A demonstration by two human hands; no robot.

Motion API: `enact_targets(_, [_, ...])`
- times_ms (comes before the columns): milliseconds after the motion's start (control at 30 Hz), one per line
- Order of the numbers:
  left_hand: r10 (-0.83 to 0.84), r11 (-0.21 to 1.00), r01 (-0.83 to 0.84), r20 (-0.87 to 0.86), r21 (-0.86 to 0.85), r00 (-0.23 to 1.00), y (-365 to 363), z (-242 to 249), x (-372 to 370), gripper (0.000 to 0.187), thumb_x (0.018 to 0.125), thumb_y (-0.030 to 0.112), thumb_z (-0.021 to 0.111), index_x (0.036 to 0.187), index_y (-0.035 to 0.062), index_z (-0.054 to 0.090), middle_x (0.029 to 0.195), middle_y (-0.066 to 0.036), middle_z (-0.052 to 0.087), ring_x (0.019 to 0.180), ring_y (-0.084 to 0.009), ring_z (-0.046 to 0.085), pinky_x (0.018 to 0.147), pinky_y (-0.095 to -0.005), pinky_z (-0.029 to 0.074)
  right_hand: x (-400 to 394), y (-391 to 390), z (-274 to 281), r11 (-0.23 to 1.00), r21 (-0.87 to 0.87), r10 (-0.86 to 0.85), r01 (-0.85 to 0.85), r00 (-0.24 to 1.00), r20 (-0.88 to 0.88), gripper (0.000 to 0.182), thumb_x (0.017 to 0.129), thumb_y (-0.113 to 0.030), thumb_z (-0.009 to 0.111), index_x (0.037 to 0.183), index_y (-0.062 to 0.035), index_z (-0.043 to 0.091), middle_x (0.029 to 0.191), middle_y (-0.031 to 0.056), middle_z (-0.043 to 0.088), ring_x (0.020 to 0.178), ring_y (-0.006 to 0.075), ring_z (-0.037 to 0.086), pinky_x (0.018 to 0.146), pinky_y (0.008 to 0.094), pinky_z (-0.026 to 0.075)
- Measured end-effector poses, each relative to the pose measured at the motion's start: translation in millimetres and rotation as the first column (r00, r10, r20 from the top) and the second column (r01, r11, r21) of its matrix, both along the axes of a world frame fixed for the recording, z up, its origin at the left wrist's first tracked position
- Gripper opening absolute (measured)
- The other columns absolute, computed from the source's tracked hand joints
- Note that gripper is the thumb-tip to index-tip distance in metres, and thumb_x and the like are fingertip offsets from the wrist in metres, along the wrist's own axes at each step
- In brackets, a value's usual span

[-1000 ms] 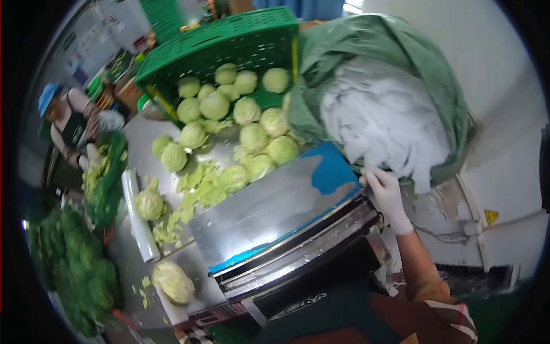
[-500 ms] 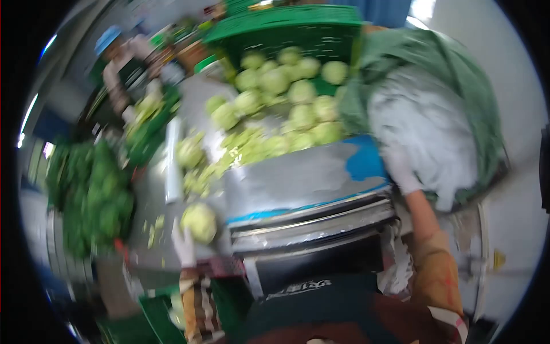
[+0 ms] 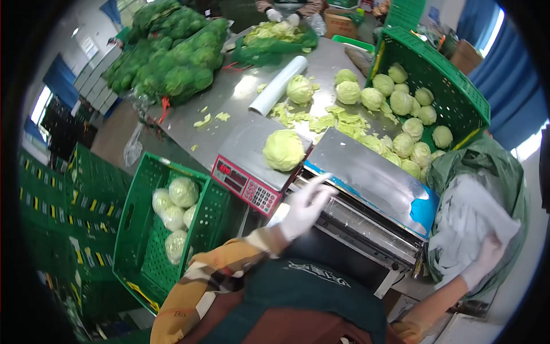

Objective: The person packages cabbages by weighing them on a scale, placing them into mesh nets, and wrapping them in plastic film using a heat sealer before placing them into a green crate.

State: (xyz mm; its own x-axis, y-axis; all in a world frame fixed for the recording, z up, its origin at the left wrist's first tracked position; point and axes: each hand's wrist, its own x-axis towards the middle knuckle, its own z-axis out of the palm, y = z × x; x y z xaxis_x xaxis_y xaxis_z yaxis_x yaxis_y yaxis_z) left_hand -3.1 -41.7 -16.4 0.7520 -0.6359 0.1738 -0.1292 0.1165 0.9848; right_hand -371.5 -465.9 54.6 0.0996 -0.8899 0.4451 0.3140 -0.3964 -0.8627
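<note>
At the sack's mouth (image 3: 513, 172) | right hand (image 3: 484, 258) pinches white foam (image 3: 486, 207), likely light, soft, tearable; best held by its edge | left hand (image 3: 305, 211) loosely bent, seemingly empty, near cabbage (image 3: 283, 150) on scale (image 3: 243, 143)

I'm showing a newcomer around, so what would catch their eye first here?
Probably the single cabbage on the red-fronted scale, near the middle. Pale cabbages also spread from a green crate tipped on its side at upper right, while bulging green net sacks are heaped at upper left.
</note>
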Motion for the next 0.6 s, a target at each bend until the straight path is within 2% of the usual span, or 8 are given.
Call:
enact_targets(33, [-0.094,0.992,0.086,-0.094,-0.092,0.991,-18,-8,-4,0.038,0.1,0.009,0.049,0.136,-0.0011,0.045,0.106,-0.008,0.068,0.096,-0.0124,0.063,0.086,-0.0259,0.049,28,27,2,0.891,0.16,0.366,-0.425,0.88,0.303,0.04,0.1,-0.016,0.047,0.135,0.002,0.045,0.127,0.0143,0.056,0.114,0.0224,0.055,0.1,0.0321,0.045])
enact_targets(100, [-0.29,0.937,0.212,-0.278,-0.278,0.916,-51,-6,-18,0.041,0.101,0.015,0.05,0.138,0.001,0.043,0.116,-0.009,0.064,0.105,-0.0125,0.061,0.088,-0.0262,0.049,122,124,1,0.269,0.012,0.752,-0.963,0.218,0.622,0.04,0.097,-0.007,0.049,0.136,-0.0011,0.048,0.117,0.0072,0.059,0.104,0.0164,0.056,0.09,0.0277,0.047])
enact_targets(133, [-0.334,0.926,0.238,-0.343,-0.293,0.878,-64,4,-27,0.042,0.102,0.02,0.049,0.14,0.0023,0.042,0.122,-0.011,0.06,0.112,-0.0148,0.059,0.092,-0.0289,0.048,140,148,-35,0.705,0.271,0.602,-0.655,0.755,0.26,0.04,0.096,-0.011,0.052,0.135,-0.0012,0.049,0.108,0.0037,0.057,0.09,0.0102,0.054,0.075,0.0255,0.047])
enact_targets(200, [-0.324,0.893,0.254,-0.14,-0.371,0.936,-75,23,-52,0.041,0.104,0.024,0.044,0.138,0.0011,0.044,0.126,-0.012,0.058,0.121,-0.017,0.053,0.097,-0.0328,0.045,208,252,8,0.725,0.481,0.632,-0.492,0.753,-0.183,0.021,0.097,-0.009,0.052,0.112,0.0009,0.062,0.109,0.0061,0.06,0.098,0.0131,0.057,0.081,0.0256,0.049])
enact_targets(233, [-0.248,0.895,0.267,0.098,-0.357,0.964,-77,27,-61,0.04,0.104,0.025,0.042,0.136,0.0001,0.047,0.127,-0.013,0.057,0.122,-0.0181,0.052,0.099,-0.0328,0.043,223,260,-25,0.869,0.149,0.481,-0.471,0.736,-0.476,0.033,0.095,-0.011,0.054,0.124,0.0028,0.057,0.099,0.0046,0.061,0.093,0.0177,0.059,0.081,0.0282,0.047])
enact_targets(367, [-0.33,0.883,0.243,-0.163,-0.401,0.93,-54,40,-53,0.045,0.105,0.026,0.04,0.141,-0.0009,0.04,0.129,-0.01,0.054,0.119,-0.0131,0.05,0.102,-0.0287,0.038,233,290,-60,0.869,-0.254,0.204,-0.424,0.776,-0.597,0.025,0.092,-0.005,0.054,0.113,0.0045,0.062,0.108,0.0114,0.064,0.096,0.0176,0.059,0.088,0.0292,0.045])
enact_targets(500, [-0.091,0.918,0.04,-0.11,-0.395,0.99,-33,40,-50,0.04,0.105,0.024,0.04,0.131,-0.0044,0.051,0.12,-0.012,0.058,0.112,-0.0165,0.055,0.097,-0.0279,0.042,251,299,-38,0.889,-0.209,0.281,-0.408,0.845,-0.454,0.01,0.094,-0.005,0.057,0.095,0.0028,0.063,0.104,0.0096,0.064,0.094,0.0165,0.058,0.085,0.0283,0.045])
enact_targets(600, [-0.26,0.857,-0.073,-0.55,-0.51,0.794,-19,36,-50,0.039,0.105,0.028,0.043,0.124,-0.0036,0.057,0.116,-0.008,0.062,0.103,-0.0115,0.059,0.09,-0.0246,0.047,259,288,-40,0.956,0.004,0.272,-0.294,0.88,-0.39,0.021,0.101,-0.012,0.047,0.099,0.0022,0.063,0.099,0.0078,0.066,0.09,0.0161,0.062,0.085,0.0293,0.047])
